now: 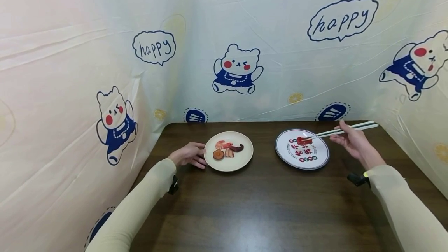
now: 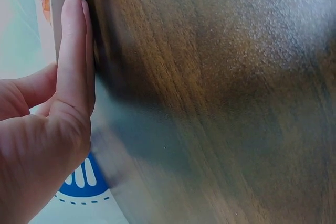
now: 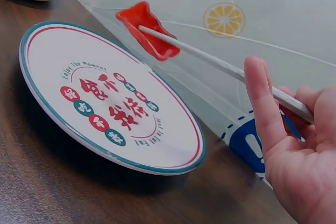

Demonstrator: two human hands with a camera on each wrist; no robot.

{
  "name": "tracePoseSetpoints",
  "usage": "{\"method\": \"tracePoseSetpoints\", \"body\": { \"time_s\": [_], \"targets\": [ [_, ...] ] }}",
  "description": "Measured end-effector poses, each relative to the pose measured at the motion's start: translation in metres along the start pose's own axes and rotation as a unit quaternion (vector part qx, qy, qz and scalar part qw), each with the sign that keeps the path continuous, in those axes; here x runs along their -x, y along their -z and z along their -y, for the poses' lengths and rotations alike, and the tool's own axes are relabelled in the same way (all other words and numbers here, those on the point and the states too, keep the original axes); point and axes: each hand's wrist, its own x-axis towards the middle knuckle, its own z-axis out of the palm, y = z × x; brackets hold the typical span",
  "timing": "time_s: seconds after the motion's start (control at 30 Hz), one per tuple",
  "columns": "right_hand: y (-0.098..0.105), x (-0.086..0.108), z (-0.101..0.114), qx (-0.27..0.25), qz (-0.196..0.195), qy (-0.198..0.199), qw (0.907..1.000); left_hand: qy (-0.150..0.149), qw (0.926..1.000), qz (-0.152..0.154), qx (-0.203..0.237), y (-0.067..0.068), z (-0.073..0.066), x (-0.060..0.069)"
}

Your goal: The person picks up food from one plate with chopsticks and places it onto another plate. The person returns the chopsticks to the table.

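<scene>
My left hand (image 1: pixel 189 154) pinches the left rim of a cream plate (image 1: pixel 242 161), the thumb on one side and the fairly straight fingers on the other in the left wrist view. Several pieces of food or food models lie on it, among them a round brown slice (image 1: pixel 218 154) and a dark curved piece (image 1: pixel 237 148). My right hand (image 1: pixel 355 143) grips a pair of pale chopsticks (image 1: pixel 364 126). At their tips a wavy red piece (image 3: pixel 148 32) is held above a white plate (image 1: pixel 284 149) with red and green printing and a coloured rim.
Both plates are on a dark wood table (image 1: pixel 259 205), towards its far edge. A pale cloth (image 1: pixel 280 69) printed with bears and the word happy hangs behind the table and along its sides. Black bands (image 1: pixel 357 179) sit at the wrists.
</scene>
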Motion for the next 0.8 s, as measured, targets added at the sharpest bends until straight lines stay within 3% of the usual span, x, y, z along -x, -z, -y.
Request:
{"method": "tracePoseSetpoints", "body": {
  "time_s": [0.37,0.8],
  "targets": [
    [0.003,0.000,0.004,0.008,0.063,0.003,0.9980,0.000,1.0000,0.001,0.003,-0.001,0.005,-0.002],
    [0.002,0.000,0.010,-0.024,0.082,0.011,0.9963,-0.002,0.9999,0.009,0.005,0.000,0.001,0.000]
  ]
}}
